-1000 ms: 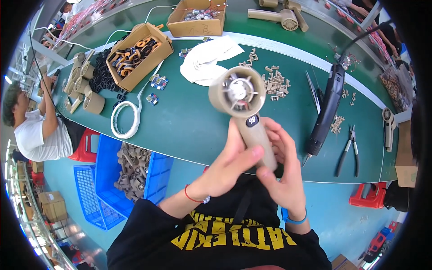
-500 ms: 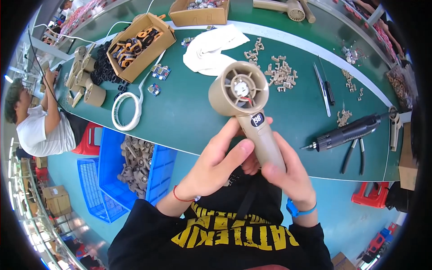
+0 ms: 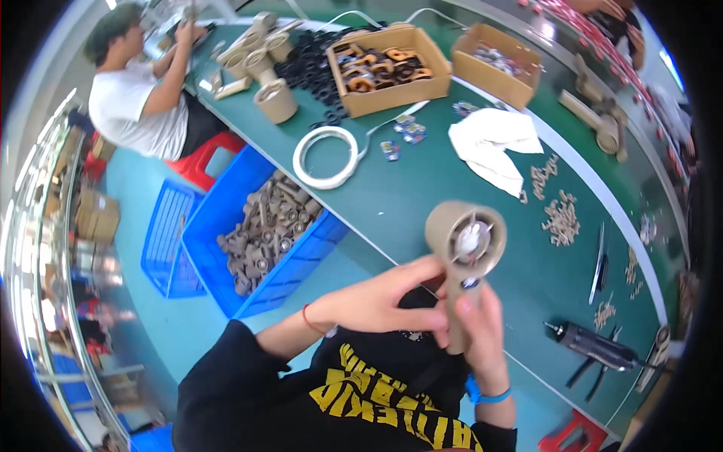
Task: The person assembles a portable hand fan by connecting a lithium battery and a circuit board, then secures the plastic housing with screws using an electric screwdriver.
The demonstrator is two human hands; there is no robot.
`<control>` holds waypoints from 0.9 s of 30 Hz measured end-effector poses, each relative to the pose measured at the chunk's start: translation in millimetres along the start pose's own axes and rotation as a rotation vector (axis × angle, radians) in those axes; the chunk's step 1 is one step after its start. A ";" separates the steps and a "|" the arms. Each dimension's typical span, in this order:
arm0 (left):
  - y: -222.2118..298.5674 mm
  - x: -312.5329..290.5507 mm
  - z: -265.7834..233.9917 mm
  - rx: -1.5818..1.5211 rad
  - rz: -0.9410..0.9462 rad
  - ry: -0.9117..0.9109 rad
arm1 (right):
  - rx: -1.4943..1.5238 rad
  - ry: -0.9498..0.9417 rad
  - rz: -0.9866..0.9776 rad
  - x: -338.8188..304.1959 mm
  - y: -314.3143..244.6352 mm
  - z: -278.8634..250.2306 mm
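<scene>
A beige handheld fan [image 3: 444, 226] is upright in front of my chest, its round head toward the far side and its handle toward me. Its blades and pale hub show inside the ring, slightly blurred, and a small dark oval panel sits below the head. My right hand [image 3: 486, 331] wraps round the handle from the right, thumb on its front. From the left, my left hand [image 3: 403, 301] grips the handle, fingers partly hidden behind the neck.
A blue crate [image 3: 301, 252] with several beige fan parts stands left. On the green bench lie a tape roll [image 3: 305, 173], white cloth [image 3: 493, 143], small beige clips [image 3: 561, 218], an electric screwdriver [image 3: 595, 346] and pliers [image 3: 595, 380]. Farther off are cardboard boxes [image 3: 399, 98]. A seated person [image 3: 143, 98] works far left.
My view has turned left, so the bench things appear shifted right and the crate shows more fully. Both hands still hold the fan, now more upright and lower in view.
</scene>
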State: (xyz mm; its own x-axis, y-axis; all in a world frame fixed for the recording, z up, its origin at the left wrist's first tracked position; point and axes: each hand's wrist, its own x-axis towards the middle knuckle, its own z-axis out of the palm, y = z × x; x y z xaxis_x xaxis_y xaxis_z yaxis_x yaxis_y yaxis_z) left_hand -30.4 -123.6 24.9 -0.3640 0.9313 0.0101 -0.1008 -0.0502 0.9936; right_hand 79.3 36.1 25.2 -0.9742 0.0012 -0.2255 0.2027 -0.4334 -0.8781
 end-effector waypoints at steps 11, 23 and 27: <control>-63.5 -106.5 36.5 -0.024 -0.280 0.464 | -0.212 -0.376 0.465 -29.2 90.1 6.7; -87.5 -103.1 62.7 -0.038 -0.313 0.361 | -0.301 -0.162 0.354 -69.0 102.6 7.9; -80.4 -111.7 76.7 -0.110 -0.413 0.394 | -0.173 -0.166 0.459 -81.2 99.4 12.6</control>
State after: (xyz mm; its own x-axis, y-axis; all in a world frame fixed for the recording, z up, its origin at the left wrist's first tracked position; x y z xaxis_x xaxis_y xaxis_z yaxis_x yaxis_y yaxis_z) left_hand 89.4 -196.0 -47.5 -0.5889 0.6782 -0.4395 -0.3958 0.2321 0.8885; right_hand 177.4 -18.4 -38.5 -0.7806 -0.3036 -0.5463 0.6128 -0.2002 -0.7644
